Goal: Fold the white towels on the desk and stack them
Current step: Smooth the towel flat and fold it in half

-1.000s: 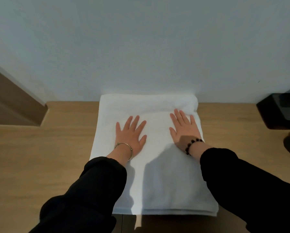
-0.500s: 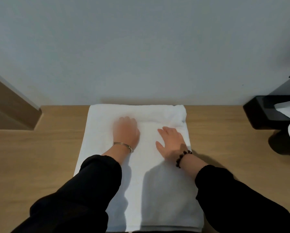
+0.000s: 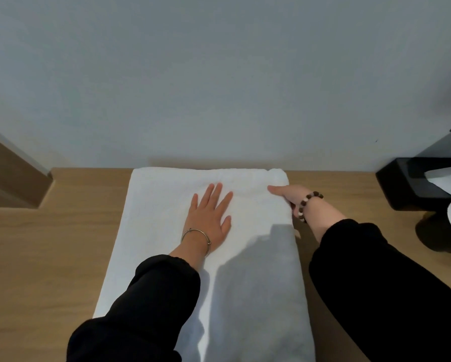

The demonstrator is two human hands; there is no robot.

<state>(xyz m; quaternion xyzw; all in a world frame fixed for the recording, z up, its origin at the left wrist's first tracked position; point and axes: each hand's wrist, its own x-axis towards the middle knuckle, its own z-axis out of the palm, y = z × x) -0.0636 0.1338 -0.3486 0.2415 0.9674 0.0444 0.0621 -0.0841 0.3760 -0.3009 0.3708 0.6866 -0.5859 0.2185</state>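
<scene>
While pressing white towel (image 3: 153, 231) with flat, spread left hand (image 3: 208, 215), pinching far-right edge with right hand (image 3: 291, 195); laid lengthwise, pointing at wall (image 3: 219, 87).

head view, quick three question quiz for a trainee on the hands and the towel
1. True or false: the left hand lies flat, fingers straight, on the white towel.
2. Which edge of the towel does the right hand hold? A near, B left, C right.
3. Fill in: the bracelet on the right wrist is made of ___.

Key: 1 true; 2 C; 3 beads.
</scene>
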